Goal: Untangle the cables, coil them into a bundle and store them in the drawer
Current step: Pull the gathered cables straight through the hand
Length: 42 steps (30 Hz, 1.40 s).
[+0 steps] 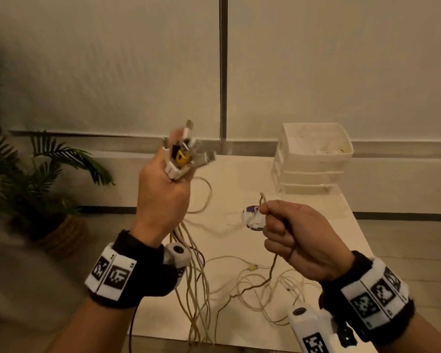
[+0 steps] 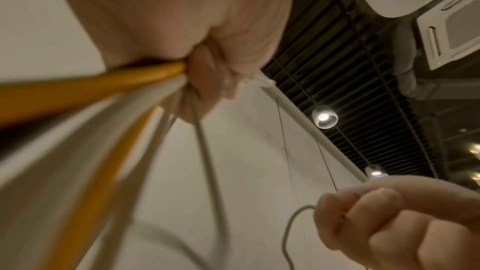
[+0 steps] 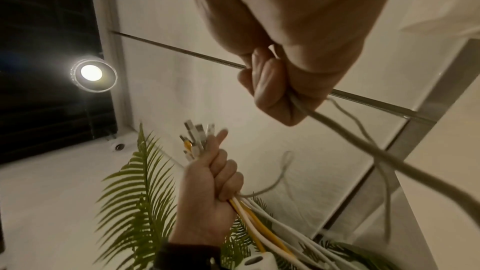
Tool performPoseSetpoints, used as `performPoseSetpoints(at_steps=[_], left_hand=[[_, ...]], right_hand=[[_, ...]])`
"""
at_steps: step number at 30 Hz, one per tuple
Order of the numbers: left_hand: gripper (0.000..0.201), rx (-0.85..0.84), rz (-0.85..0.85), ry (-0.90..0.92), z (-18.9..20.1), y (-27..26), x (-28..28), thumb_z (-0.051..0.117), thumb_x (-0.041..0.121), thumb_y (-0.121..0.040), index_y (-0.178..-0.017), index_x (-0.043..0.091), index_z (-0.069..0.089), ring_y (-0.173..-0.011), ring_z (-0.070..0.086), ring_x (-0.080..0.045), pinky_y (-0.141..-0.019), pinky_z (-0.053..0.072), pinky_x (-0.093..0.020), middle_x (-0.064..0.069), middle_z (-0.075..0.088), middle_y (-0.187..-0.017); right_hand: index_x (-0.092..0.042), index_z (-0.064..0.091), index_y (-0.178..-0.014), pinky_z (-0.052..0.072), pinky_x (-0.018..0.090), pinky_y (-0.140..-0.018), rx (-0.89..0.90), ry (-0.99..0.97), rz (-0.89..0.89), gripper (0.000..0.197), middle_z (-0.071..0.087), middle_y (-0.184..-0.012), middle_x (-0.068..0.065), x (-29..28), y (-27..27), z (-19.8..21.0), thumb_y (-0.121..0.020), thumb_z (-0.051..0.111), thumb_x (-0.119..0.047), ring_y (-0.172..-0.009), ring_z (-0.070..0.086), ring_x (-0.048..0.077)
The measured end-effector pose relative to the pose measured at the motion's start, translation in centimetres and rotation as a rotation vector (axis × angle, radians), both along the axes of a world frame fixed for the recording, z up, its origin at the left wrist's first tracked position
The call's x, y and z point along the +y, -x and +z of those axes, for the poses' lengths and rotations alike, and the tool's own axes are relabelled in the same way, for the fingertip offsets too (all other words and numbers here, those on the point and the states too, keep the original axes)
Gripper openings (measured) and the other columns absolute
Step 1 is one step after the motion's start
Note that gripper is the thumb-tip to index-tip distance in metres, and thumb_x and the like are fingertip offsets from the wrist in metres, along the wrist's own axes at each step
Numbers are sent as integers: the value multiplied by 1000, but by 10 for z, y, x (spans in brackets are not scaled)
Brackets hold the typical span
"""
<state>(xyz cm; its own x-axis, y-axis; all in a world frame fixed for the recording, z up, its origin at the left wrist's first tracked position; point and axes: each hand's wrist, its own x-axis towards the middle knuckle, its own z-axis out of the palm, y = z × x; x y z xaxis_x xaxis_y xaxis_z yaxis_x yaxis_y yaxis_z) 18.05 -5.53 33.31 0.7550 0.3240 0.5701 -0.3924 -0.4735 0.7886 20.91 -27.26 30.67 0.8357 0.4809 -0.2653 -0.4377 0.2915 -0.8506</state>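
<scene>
My left hand [image 1: 163, 192] is raised above the table's left side and grips a bundle of white and yellow cables [image 1: 196, 276] just below their plugs [image 1: 183, 154], which fan out above the fist. The same fist shows in the right wrist view [image 3: 210, 182]. The strands hang down past my wrist to the table. My right hand [image 1: 293, 235] is a fist around a single pale cable [image 1: 270, 273], its short end [image 1: 262, 200] sticking up above the knuckles; the right wrist view shows that cable [image 3: 363, 147] leaving the fingers. More cable loops [image 1: 260, 289] lie tangled on the table.
A white stack of plastic drawers [image 1: 313, 159] stands at the table's far right, the top one open with pale items inside. A round sticker [image 1: 252, 216] marks the white table [image 1: 329, 215]. A potted palm [image 1: 43, 179] stands on the floor at the left.
</scene>
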Motion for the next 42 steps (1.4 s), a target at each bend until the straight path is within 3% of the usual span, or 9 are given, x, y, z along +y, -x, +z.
performPoseSetpoints(at_steps=[5, 9, 15, 19, 22, 25, 28, 34, 42], left_hand=[[19, 254, -501, -305, 2, 5, -22, 63, 9, -84, -93, 22, 72, -73, 63, 6, -65, 48, -16, 21, 71, -81], [47, 297, -409, -320, -3, -2, -16, 63, 1, -86, -59, 37, 54, -50, 49, 6, -50, 32, -10, 25, 59, -55], [21, 243, 49, 124, -5, -15, 45, 57, 27, -84, -66, 27, 68, -44, 40, -15, -51, 34, -36, 10, 49, -46], [28, 243, 89, 118, -7, -14, 47, 60, 50, -78, -69, 23, 62, -51, 38, -21, -52, 37, -45, 9, 44, -49], [12, 261, -137, 105, -9, -4, 24, 60, 28, -85, -76, 22, 66, -45, 36, -13, -47, 31, -31, 10, 50, -50], [16, 317, -459, 31, -4, 13, -5, 53, -10, -89, -88, -3, 67, -37, 43, 0, -44, 36, -13, -3, 66, -60], [38, 358, -610, -49, -2, 19, -18, 47, -18, -91, -74, 14, 58, -45, 46, -8, -47, 35, 0, 0, 55, -72], [37, 317, -452, -208, -13, 8, -4, 56, -3, -90, -73, 30, 60, -45, 47, 5, -48, 31, -9, 24, 54, -51], [32, 269, -98, -15, -15, -21, 21, 59, 7, -91, -64, 24, 61, -39, 39, -2, -48, 29, -26, 16, 51, -42]], right_hand=[[-2, 61, -82, 13, 25, -44, -157, 75, 96, 27, 39, -50, 5, 16, 7, 8, -99, 42, -10, -38, 20, 12], [6, 60, -98, 13, 28, -46, -209, 87, 123, 25, 43, -55, 9, 12, 7, 11, -97, 47, -16, -39, 21, 12], [-1, 65, -87, 14, 30, -48, -230, 119, 182, 28, 42, -54, 6, -4, 14, 1, -88, 59, -29, -40, 22, 12], [1, 62, -86, 17, 25, -44, -179, 105, 140, 26, 38, -53, 5, 2, 18, -4, -87, 55, -24, -41, 20, 11], [0, 60, -85, 17, 22, -42, -133, 53, 102, 23, 37, -52, 4, 15, 17, -2, -94, 49, -18, -40, 20, 10], [-2, 58, -81, 18, 19, -40, -97, 7, 107, 24, 37, -51, 3, 25, 17, 4, -98, 45, -13, -40, 19, 10], [-4, 54, -81, 18, 18, -39, -98, 20, 133, 21, 36, -51, 3, 34, 18, 11, -98, 47, -14, -41, 17, 10], [-2, 62, -78, 18, 19, -40, -145, 57, 126, 23, 39, -49, 5, 37, 21, 14, -95, 49, -11, -39, 16, 11], [-1, 64, -86, 18, 25, -44, -209, 95, 107, 23, 43, -56, 8, 20, 16, 11, -93, 51, -19, -38, 25, 11]])
